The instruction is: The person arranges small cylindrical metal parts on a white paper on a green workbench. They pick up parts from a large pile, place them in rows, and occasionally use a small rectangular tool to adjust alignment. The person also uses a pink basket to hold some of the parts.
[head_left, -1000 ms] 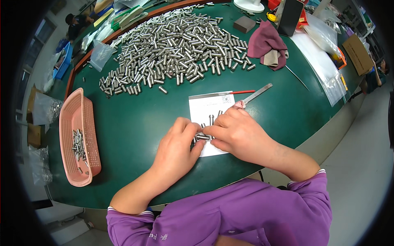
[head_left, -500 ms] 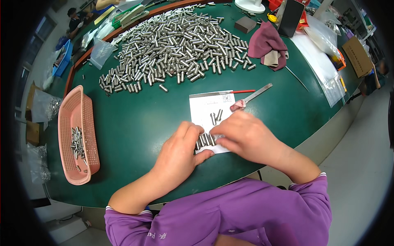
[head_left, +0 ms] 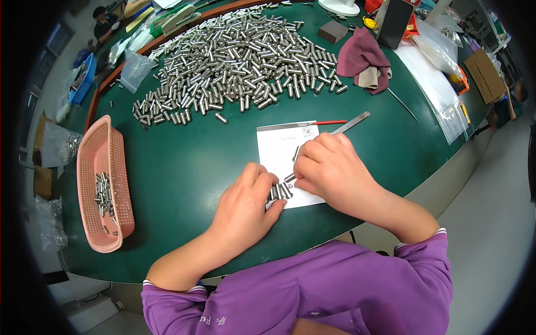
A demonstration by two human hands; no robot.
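While the left hand (head_left: pixel 243 200) grips pins (head_left: pixel 283 191) pointing away, the right hand (head_left: pixel 330 168) pinches a slanting pin (head_left: pixel 289 178).

You are in what looks like a workshop or small factory room for metal parts. The green table (head_left: pixel 178 153) in front of you carries a big heap of metal pins (head_left: pixel 240 61), far more than a home would hold. On your left, a pink basket (head_left: pixel 124 184) holds more small metal pieces, and beyond it hangs or stands a clear bag (head_left: pixel 57 146) of shiny parts. Around your table you have a red tool (head_left: pixel 331 122), a rag (head_left: pixel 357 56), plastic sleeves (head_left: pixel 449 114) and a cardboard box (head_left: pixel 484 75). Another person (head_left: pixel 104 27) is at the far upper left, near windows (head_left: pixel 57 42).
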